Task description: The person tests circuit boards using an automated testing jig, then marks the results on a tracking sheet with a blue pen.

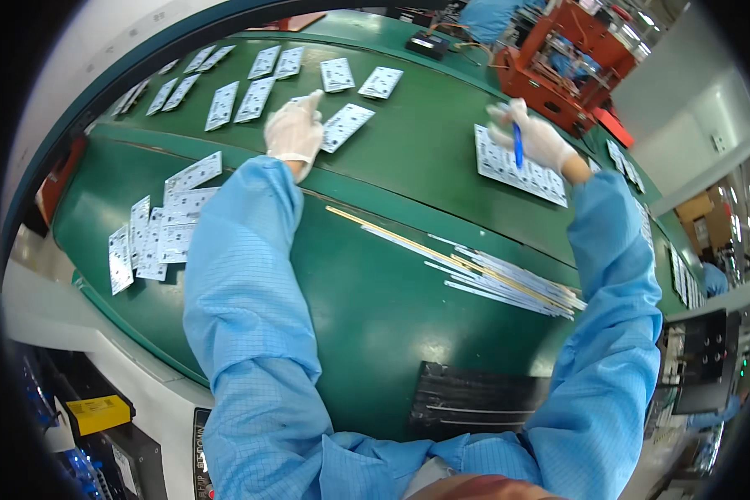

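My left hand point(295, 132), in a white glove, is over the green belt with its fingers stretched forward. Beside it lies a white circuit board point(347, 127), and another board is partly hidden under the fingers. My right hand point(542, 143), also gloved, grips a blue pen point(518, 146); its fingertips are blurred. Directly below that hand, a larger white circuit-board panel point(512, 173) rests on the belt, partly covered by the hand. I cannot tell whether the right fingers touch it.
Several white boards point(254, 100) lie across the far left of the belt point(425, 125). Nearer, more boards point(175, 221) overlap on the green table point(367, 333). Thin strips point(492, 279) and a black slotted plate point(475, 396) lie closer to me. An orange-red machine point(558, 67) stands behind.
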Available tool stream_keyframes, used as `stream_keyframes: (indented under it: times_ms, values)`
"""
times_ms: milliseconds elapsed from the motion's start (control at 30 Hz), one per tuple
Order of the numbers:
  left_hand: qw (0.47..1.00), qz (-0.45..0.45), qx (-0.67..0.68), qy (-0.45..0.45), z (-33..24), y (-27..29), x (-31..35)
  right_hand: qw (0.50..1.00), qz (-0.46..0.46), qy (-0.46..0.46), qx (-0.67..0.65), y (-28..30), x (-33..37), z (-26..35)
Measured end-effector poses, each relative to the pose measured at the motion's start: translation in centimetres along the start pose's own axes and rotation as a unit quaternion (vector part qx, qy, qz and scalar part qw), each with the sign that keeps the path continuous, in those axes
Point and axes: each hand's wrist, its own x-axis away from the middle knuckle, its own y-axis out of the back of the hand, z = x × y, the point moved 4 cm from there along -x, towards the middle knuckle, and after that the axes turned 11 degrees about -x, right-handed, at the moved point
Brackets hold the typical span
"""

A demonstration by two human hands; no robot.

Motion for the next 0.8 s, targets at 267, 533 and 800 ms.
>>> stream_keyframes:
  times_ms: [267, 533, 800]
  values:
    - [0.897, -0.402, 0.141, -0.120, -2.9, 7.2, 4.1, 0.990, -0.092, -0.103, -0.030, -5.7, 14.1, -4.3]
    - [0.838, 0.017, 0.413, -0.356, -17.2, 18.2, 18.3, 0.978, -0.077, -0.173, 0.091, -6.1, 10.7, -3.9]
    - [0.859, 0.158, 0.095, -0.478, -25.7, 15.7, 36.1, 0.979, -0.092, -0.173, -0.047, -5.1, 12.9, -4.9]
